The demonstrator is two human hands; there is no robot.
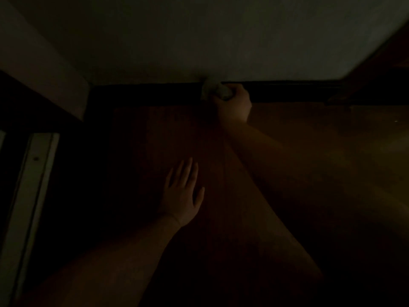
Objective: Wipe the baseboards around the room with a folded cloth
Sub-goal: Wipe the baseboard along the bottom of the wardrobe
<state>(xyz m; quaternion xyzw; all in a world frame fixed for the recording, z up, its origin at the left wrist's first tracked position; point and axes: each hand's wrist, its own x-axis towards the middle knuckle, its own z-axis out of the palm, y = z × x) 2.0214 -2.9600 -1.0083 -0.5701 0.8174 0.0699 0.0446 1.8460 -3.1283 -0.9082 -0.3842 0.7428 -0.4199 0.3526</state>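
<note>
the fingers of the right hand point(233, 103) are curled round a pale folded cloth point(215, 91), which bulges out past the knuckles toward the left and is pressed against the dark baseboard point(155, 94) where it meets the light wall point(199, 41). the cloth sits at the top edge of the strip, touching both it and the foot of the wall, roughly midway along this run. the left hand point(182, 193) lies flat on the wooden floor point(309, 140), fingers straight and slightly spread, holding nothing; it looks like a brace for a person crouched low. by this showing the step in hand is the wipe itself, 1 stretch of baseboard under the cloth, with the rest of the room's trim out of view, so how far along the whole job is cannot be told. the next move likely calls for sliding the cloth along the strip with steady pressure, probably toward the corner point(89, 89) on the left, where a pale panel point(33, 52) juts in, and for shifting the bracing hand to keep balance. a pale rail or door frame point(28, 196) runs down the far left. the light is very dim, so dust or streaks on the trim cannot be judged.
</note>
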